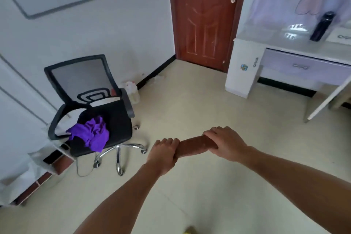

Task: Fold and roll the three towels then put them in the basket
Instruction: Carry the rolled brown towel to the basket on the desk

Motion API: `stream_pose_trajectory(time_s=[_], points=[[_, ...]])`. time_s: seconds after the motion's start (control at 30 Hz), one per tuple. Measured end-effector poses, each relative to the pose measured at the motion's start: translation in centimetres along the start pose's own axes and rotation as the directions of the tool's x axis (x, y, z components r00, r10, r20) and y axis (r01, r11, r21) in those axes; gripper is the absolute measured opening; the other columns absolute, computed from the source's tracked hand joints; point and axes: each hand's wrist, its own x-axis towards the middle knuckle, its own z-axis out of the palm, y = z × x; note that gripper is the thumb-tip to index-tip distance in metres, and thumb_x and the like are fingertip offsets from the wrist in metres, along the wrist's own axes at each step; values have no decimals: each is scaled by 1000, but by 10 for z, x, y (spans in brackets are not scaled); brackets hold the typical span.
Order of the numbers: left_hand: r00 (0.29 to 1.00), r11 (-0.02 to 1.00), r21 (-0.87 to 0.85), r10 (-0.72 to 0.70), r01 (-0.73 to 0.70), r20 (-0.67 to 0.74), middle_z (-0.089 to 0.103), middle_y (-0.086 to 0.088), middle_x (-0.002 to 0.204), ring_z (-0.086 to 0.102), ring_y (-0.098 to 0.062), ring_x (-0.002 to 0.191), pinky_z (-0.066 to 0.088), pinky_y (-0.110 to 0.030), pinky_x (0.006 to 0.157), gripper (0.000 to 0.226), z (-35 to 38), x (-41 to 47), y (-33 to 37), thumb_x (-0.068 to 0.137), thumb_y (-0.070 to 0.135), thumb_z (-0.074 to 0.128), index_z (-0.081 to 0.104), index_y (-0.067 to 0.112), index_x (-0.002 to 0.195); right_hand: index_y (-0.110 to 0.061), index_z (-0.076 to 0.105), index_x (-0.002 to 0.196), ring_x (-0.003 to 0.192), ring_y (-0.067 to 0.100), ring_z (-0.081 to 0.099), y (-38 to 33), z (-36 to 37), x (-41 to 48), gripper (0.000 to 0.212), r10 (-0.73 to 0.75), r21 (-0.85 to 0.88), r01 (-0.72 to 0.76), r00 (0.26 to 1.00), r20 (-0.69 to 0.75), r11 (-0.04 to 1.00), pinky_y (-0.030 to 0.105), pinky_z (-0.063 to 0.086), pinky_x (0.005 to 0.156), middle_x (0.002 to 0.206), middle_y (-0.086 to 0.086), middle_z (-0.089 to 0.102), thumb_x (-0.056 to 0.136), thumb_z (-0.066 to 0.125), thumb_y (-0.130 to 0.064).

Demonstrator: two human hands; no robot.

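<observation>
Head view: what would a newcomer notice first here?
A brown rolled towel, held out mid-frame over the floor, gripped at each end by the left hand and right hand. At left, a crumpled purple towel lies on a black office chair; a red-brown door stands behind.

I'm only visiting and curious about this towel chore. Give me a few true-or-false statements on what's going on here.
1. The left hand and right hand both grip one rolled-up brown towel. True.
2. The purple towel lies neatly rolled on the floor. False: it lies crumpled on the seat of the office chair.
3. The door stands wide open. False: it is closed.
4. A basket stands beside the chair. False: no basket is in view.
5. A dark bottle stands upright on the desk. True.
</observation>
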Motion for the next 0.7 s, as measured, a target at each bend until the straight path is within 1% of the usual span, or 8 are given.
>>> stream_pose_trajectory(time_s=[0.03, 0.13, 0.17, 0.23, 0.37, 0.47, 0.6, 0.7], points=[[999, 999, -5, 51, -51, 5, 59, -1, 112, 53, -24, 104, 38, -34, 91, 33, -6, 23, -2, 87, 26, 49, 46, 18, 119, -18, 64, 107, 79, 25, 64, 13, -4, 6, 38, 42, 5, -42, 999, -6, 999, 35, 46, 68, 91, 1, 66, 73, 72, -31], [984, 984, 9, 179, -179, -10, 58, -1, 111, 53, -24, 103, 36, -33, 89, 34, -22, 98, 7, 87, 26, 48, 46, 18, 120, -23, 57, 119, 91, 20, 60, 65, -10, 20, 41, 174, -16, -173, 985, 22, 985, 32, 41, 79, 105, -3, 64, 82, 59, -40], [976, 976, 12, 216, -216, -14, 59, -1, 110, 54, -23, 101, 36, -32, 88, 34, -26, 116, 11, 87, 26, 48, 46, 19, 120, -25, 55, 121, 93, 19, 60, 79, -12, 24, 41, 198, -24, -197, 980, 21, 980, 31, 41, 81, 108, -4, 63, 84, 56, -42], [958, 959, 13, 285, -285, -14, 59, -1, 109, 54, -23, 99, 35, -32, 85, 34, -29, 174, 23, 87, 27, 49, 46, 19, 120, -26, 55, 122, 95, 18, 61, 124, -13, 36, 42, 271, -27, -271, 963, 1, 962, 31, 43, 83, 110, -5, 64, 83, 58, -44], [930, 929, 35, 368, -367, -22, 59, -1, 108, 54, -23, 98, 35, -32, 83, 33, -34, 281, 42, 87, 28, 49, 47, 19, 119, -26, 57, 121, 94, 18, 62, 209, -9, 69, 43, 345, -29, -346, 938, -30, 938, 32, 46, 83, 109, -4, 65, 82, 62, -44], [923, 922, 62, 384, -383, -3, 59, -1, 108, 54, -23, 97, 37, -32, 83, 32, -37, 362, 52, 88, 29, 48, 46, 20, 119, -26, 57, 120, 92, 17, 62, 275, -6, 105, 42, 367, -10, -368, 929, -48, 930, 31, 46, 84, 109, -4, 66, 82, 63, -43], [926, 925, 45, 379, -378, -2, 59, 0, 109, 54, -23, 98, 39, -32, 84, 33, -52, 465, 63, 87, 28, 48, 46, 21, 119, -28, 55, 121, 94, 15, 61, 362, -18, 159, 40, 362, 15, -362, 931, -47, 932, 28, 43, 84, 110, -6, 64, 84, 60, -44], [932, 932, 4, 361, -361, -43, 60, 1, 106, 54, -22, 96, 39, -32, 82, 31, -68, 537, 71, 86, 28, 49, 48, 22, 117, -29, 55, 120, 93, 15, 61, 428, -35, 204, 39, 367, 21, -366, 929, -54, 930, 26, 41, 82, 109, -7, 65, 84, 60, -43]])
